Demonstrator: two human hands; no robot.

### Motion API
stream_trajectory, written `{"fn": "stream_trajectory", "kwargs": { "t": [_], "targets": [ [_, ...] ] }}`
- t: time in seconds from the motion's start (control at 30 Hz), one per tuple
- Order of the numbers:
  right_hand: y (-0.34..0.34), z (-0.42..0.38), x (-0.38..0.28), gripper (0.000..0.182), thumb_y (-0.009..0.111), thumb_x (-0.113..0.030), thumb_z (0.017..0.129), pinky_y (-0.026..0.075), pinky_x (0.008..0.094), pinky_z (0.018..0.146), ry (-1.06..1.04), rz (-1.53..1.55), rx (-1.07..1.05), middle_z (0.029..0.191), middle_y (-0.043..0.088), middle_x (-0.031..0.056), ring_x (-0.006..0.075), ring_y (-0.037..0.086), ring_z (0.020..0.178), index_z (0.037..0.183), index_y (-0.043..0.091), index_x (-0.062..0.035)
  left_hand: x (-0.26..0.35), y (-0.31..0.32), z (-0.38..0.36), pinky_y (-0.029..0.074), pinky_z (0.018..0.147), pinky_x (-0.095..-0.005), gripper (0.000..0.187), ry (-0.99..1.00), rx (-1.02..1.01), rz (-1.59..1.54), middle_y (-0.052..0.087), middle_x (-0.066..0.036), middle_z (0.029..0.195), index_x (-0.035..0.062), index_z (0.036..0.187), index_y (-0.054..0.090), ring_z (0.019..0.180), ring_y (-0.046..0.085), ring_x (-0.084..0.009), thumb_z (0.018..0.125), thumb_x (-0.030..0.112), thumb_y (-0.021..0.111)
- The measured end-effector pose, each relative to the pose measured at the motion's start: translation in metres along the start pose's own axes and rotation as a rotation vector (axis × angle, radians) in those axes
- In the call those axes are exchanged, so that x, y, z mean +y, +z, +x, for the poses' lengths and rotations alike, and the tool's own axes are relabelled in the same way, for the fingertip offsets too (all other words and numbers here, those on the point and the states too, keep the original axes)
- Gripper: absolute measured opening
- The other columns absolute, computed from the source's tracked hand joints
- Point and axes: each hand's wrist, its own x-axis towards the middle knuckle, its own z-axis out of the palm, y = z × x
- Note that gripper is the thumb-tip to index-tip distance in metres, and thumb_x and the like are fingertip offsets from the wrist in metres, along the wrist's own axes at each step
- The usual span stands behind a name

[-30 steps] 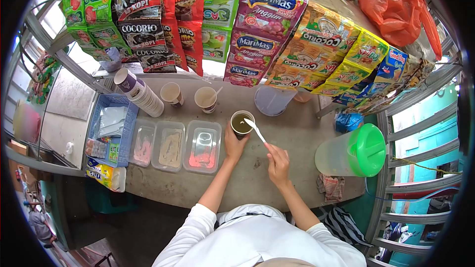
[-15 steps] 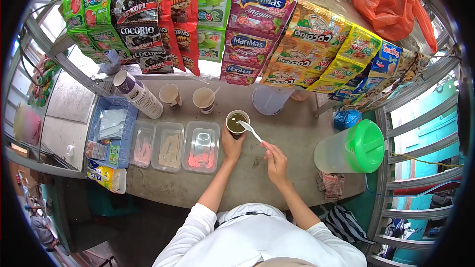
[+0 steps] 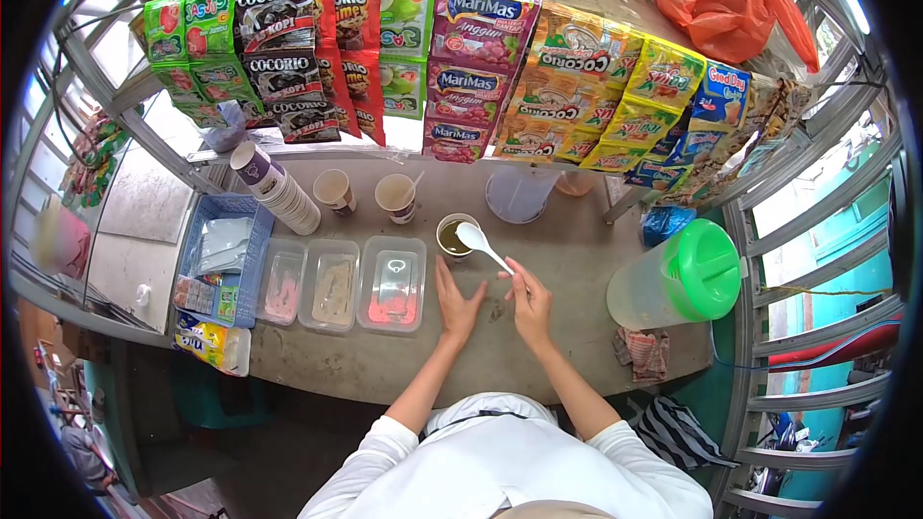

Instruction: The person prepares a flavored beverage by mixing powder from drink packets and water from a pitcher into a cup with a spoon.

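Note:
A paper cup (image 3: 449, 247) with dark greenish liquid stands on the counter in front of me. My left hand (image 3: 459, 309) lies just below it, fingers spread, holding nothing. Pinched by its handle in my right hand (image 3: 528, 300) is a white plastic spoon (image 3: 488, 246). The spoon's bowl overlaps the right side of the cup's mouth in this view. Behind stand another paper cup (image 3: 395, 199) with a white stick or spoon handle in it and a further paper cup (image 3: 334, 192).
Left of my hands are several clear plastic tubs (image 3: 391, 284), a blue basket (image 3: 260, 221) and a leaning stack of paper cups (image 3: 279, 192). A green-lidded pitcher (image 3: 635, 279) and a cloth (image 3: 641, 354) sit at right. Drink sachets (image 3: 478, 67) hang overhead in a row.
My left hand has let go of the cup and moved down, its fingers spreading. The spoon has come up out of the liquid in my right hand.

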Motion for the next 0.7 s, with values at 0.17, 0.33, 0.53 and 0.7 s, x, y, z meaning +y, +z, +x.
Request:
{"fn": "stream_trajectory", "kwargs": {
  "t": [0.17,0.33,0.53,0.7],
  "targets": [
    [0.006,0.009,0.025,0.039,0.045,-0.03,0.102,0.043,0.0198,0.06,0.133,0.309,-0.013,0.096,0.069,0.0045,0.0057,0.05,0.064,0.123,0.061,-0.0019,0.005,-0.02,-0.051,0.034,0.107,-0.0428,0.086,0.059,-0.197,-0.03,0.036,-0.027,0.141,-0.0042,0.144,0.024,0.131,0.037,-0.0405,0.079,0.021,0.074],
    [-0.021,-0.024,0.025,0.039,0.045,-0.031,0.102,0.041,0.0191,0.061,0.287,0.316,0.045,0.094,0.068,0.004,0.0047,0.05,0.065,0.122,0.061,-0.0013,0.016,-0.045,-0.08,0.045,0.095,-0.04,0.059,0.227,-0.278,-0.085,0.049,-0.02,0.128,0.0002,0.131,0.046,0.117,0.05,-0.036,0.08,0.014,0.072],
    [-0.086,-0.086,0.015,0.035,0.051,-0.027,0.099,0.041,0.0184,0.06,0.391,0.4,0.201,0.091,0.068,0.0039,0.0046,0.052,0.065,0.119,0.062,-0.0003,0.04,-0.043,-0.09,0.053,0.065,-0.0302,0.022,0.161,-0.407,-0.201,0.062,-0.011,0.098,0.0033,0.103,0.062,0.082,0.063,-0.0231,0.081,0.007,0.068],
    [-0.159,-0.143,-0.002,0.024,0.062,-0.014,0.093,0.039,0.0185,0.059,0.308,0.324,0.41,0.08,0.067,0.0052,0.0066,0.052,0.064,0.109,0.065,0.0026,0.072,-0.013,-0.112,0.052,0.062,-0.0299,0.018,0.206,-0.583,-0.233,0.063,-0.009,0.09,0.0038,0.098,0.063,0.073,0.064,-0.0195,0.081,0.007,0.068]
  ]
}}
